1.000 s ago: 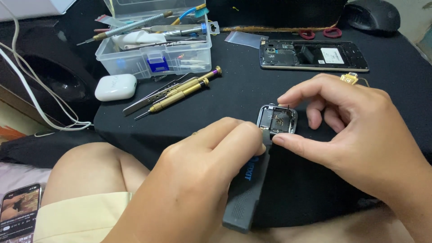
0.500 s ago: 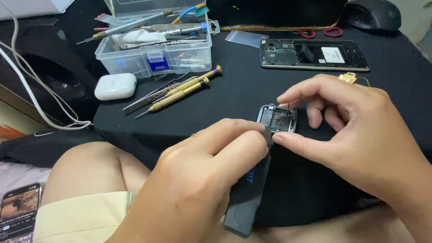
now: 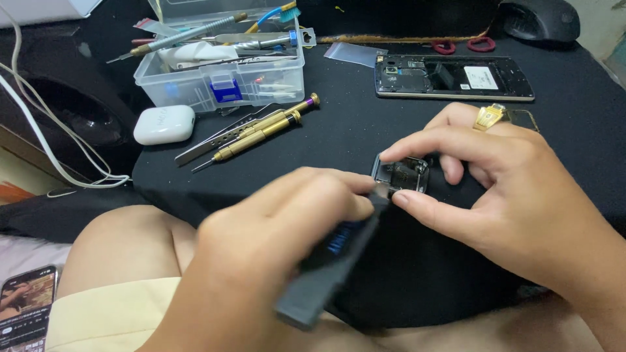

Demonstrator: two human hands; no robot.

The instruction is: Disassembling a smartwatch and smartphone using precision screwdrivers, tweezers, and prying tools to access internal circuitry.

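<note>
1. Two bare hands worked over a black table; the left hand had its fingers curled tight round a dark grey tool; its tip touched a small square metal case.
2. The right hand pinched that case between thumb and first finger, its other fingers loosely bent; the case lay on the table near the front edge, between both hands.
3. Farther back lay an opened phone, a clear box of tools, gold screwdrivers and a white earbud case; another phone lay down at the left.
</note>
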